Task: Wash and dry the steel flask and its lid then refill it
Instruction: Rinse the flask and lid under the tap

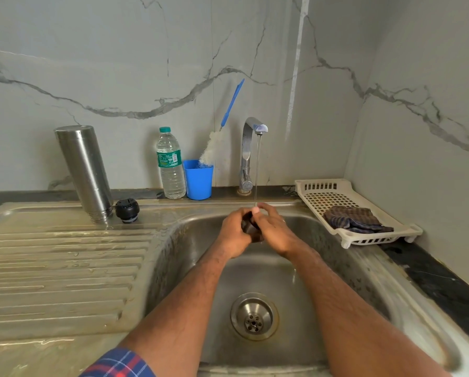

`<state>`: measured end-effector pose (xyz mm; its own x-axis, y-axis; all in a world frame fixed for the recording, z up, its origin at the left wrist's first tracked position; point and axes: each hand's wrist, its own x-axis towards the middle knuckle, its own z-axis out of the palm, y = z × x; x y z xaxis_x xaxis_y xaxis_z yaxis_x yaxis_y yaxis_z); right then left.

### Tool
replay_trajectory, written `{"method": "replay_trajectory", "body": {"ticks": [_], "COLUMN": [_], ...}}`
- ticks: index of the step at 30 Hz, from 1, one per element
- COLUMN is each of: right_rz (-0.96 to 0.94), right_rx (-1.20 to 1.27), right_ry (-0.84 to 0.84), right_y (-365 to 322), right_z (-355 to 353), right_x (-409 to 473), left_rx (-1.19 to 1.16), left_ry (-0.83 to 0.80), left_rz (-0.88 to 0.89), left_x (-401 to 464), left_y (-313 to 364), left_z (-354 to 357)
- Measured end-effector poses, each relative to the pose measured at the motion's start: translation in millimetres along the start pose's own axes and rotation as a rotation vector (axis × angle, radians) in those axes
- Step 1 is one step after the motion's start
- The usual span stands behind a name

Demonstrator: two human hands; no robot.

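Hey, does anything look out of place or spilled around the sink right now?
Nothing alarming. The steel flask stands upside down on the wet drainboard, apparently draining; water droplets lie there, as expected mid-wash.

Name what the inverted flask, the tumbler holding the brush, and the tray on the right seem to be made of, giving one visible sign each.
Flask: brushed steel, by its grey sheen and soft reflections.
Tumbler: probably plastic, being evenly opaque blue and matte.
Tray: probably moulded plastic, cream with a perforated grid.
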<state>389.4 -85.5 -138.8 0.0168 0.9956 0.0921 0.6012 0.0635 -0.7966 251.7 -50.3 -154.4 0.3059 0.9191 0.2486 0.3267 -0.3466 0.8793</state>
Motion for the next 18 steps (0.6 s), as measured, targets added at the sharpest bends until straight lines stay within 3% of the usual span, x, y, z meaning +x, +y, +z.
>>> {"method": "replay_trajectory", "body": {"ticks": [2, 5, 9, 12, 15, 18], "right_rz": [0.108, 0.191, 0.008, 0.071, 0.138, -0.04], "right_rx": [0.095, -0.065, -0.043, 0.105, -0.06, -0.183], "right_ry": [0.095, 0.191, -0.013, 0.044, 0.094, -0.02], "right_y": [1.5, -1.6, -3.3, -5.9, -5.4, -1.5], "right_z": [-1.5, 0.2, 0.7, -2.5, -0.7, 6.0], "right_x": [2.4, 7.2, 2.3, 0.4, 5.1, 4.7], "left_rx": [-0.012, -0.009, -0.004, -0.064, -0.054, -0.055], "left_ry": [0.057, 0.014, -0.062, 0.029, 0.008, -0.035], "left_rz": [-0.024, -0.055, -0.072, -0.126, -0.091, -0.058], "left_x": [-1.7, -3.5, -3.0, -2.2, -5.2, -4.9], "left_y": [1.6, 4.5, 3.4, 0.8, -0.9, -3.3], "left_z": [-3.4, -1.1, 1.2, -6.4, -4.5, 0.0]}}
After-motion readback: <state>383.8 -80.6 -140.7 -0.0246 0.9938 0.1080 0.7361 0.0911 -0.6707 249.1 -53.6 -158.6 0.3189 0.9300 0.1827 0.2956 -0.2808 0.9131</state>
